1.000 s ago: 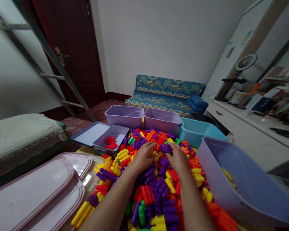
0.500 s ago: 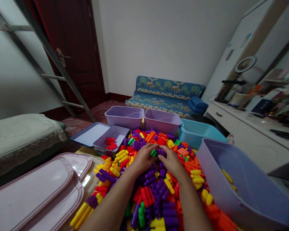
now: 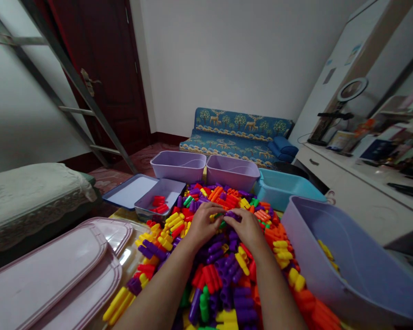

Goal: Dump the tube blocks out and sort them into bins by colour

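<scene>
Over a large heap of plastic building blocks [image 3: 215, 277] in purple, red, yellow, orange and green, my two hands almost meet. My right hand [image 3: 246, 227] is closed on a purple block [image 3: 233, 215], pinched between thumb and fingers. My left hand [image 3: 203, 225] has its fingers curled around a green block [image 3: 223, 224], which is mostly hidden by the fingers. A bit of yellow shows between the left thumb and fingers; whether it is held or lies behind cannot be made out.
Two lilac bins [image 3: 178, 172] and a turquoise bin [image 3: 289, 191] stand behind the heap. A larger lilac bin [image 3: 344, 279] at right holds some yellow blocks. At left are a small box [image 3: 146, 213] with red blocks, a blue-rimmed lid [image 3: 127, 192] and stacked pink lids [image 3: 55, 270].
My left fingers have closed further, covering more of the green block, and it sits slightly lower. The purple block in my right hand has turned a little. The heap looks the same.
</scene>
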`<state>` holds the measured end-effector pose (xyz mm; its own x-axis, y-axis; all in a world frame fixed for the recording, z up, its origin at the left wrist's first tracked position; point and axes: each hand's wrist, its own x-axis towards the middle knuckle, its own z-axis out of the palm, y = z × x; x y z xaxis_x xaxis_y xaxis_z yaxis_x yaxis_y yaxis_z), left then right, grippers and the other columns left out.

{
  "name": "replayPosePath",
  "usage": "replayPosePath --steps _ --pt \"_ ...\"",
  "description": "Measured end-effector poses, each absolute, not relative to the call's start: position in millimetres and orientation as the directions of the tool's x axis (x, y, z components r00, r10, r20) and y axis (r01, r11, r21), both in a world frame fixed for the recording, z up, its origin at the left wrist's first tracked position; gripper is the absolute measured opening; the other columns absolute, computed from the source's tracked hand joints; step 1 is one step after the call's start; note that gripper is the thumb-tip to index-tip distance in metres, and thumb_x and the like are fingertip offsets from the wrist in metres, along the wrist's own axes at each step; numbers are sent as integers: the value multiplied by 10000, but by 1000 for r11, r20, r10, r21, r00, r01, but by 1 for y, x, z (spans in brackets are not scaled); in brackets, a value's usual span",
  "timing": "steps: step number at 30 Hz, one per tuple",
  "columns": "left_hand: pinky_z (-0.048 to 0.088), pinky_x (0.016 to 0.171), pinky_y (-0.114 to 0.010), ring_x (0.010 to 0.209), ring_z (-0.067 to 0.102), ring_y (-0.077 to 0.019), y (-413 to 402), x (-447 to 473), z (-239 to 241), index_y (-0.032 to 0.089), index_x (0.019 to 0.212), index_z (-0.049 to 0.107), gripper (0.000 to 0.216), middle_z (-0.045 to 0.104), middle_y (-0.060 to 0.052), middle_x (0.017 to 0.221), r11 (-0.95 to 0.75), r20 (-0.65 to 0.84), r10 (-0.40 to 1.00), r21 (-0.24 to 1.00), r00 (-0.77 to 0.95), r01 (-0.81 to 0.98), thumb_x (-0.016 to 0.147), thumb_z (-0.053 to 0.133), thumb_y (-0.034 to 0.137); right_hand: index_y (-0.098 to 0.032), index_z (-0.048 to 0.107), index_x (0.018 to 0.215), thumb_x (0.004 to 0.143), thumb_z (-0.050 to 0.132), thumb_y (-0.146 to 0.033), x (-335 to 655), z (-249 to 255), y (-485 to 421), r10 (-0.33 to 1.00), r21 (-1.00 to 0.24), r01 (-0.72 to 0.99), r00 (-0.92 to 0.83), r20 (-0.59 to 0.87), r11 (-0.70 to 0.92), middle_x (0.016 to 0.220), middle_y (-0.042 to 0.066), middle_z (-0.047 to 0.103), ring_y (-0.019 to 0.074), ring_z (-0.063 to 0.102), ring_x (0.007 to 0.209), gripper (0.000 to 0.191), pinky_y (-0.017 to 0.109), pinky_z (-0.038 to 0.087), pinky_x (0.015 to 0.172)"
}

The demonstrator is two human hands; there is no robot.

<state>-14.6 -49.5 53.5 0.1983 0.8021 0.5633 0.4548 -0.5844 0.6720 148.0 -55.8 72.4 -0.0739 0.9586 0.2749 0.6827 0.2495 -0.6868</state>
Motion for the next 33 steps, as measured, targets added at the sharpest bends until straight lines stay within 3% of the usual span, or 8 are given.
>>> replayPosePath --steps 5,12,15,18,22,27,30,33 --pt "497 670 -222 797 649 -140 -52 -13 57 173 981 715 321 708 -51 910 -566 560 819 749 126 344 756 558 6 -210 545 990 736 613 -332 135 70 -58 984 -871 459 -37 176 173 542 -69 554 153 573 511 289 253 425 517" --pt "478 676 -248 711 605 -141 -52 -14 68 158 768 708 76 669 -38 761 -472 558 817 792 -145 388 786 644 194 -208 533 783 684 654 -354 121 77 -58 989 -989 70 48 137 133 567 -54 557 131 589 518 214 209 444 455" --pt "493 639 -249 655 613 -139 -36 -9 81 125 865 728 171 689 -50 739 -369 388 917 913 -92 173 794 628 244 -200 559 824 643 703 -345 125 88 -40 981 -986 -48 115 154 161 568 -53 578 118 577 505 273 213 475 473" --pt "528 741 -281 784 673 -179 -7 3 109 79 1107 678 379 734 -103 913 -233 240 970 964 47 -129 763 661 236 -194 561 835 584 723 -271 129 111 -5 965 -964 -161 186 183 213 607 -48 604 114 597 533 309 224 512 527" --pt "494 916 -335 1094 626 -249 41 20 154 83 1368 482 690 612 -179 1279 -217 247 965 938 84 -271 723 698 194 -207 559 1066 567 657 -172 131 141 45 948 -934 -240 242 206 264 861 11 686 135 646 672 510 251 542 606" --pt "460 983 -363 1236 535 -276 60 18 156 59 1403 421 683 495 -205 1405 -231 231 972 973 28 -15 753 618 125 -259 508 1252 598 644 -193 130 133 51 969 -951 -222 170 179 215 1378 108 521 206 667 941 671 328 564 711" --pt "441 1015 -392 1199 558 -275 36 3 123 88 1308 545 569 595 -169 1302 -359 357 932 887 60 290 744 612 111 -203 604 1132 622 670 -280 134 103 28 963 -969 -92 164 213 230 1268 127 611 233 651 1003 520 371 542 824" --pt "399 1056 -423 1196 539 -259 0 -13 85 166 1244 605 505 616 -122 1250 -434 484 870 665 92 608 746 584 82 -164 680 936 654 640 -315 139 70 4 953 -959 123 137 271 255 1004 114 717 242 666 934 323 417 513 886"
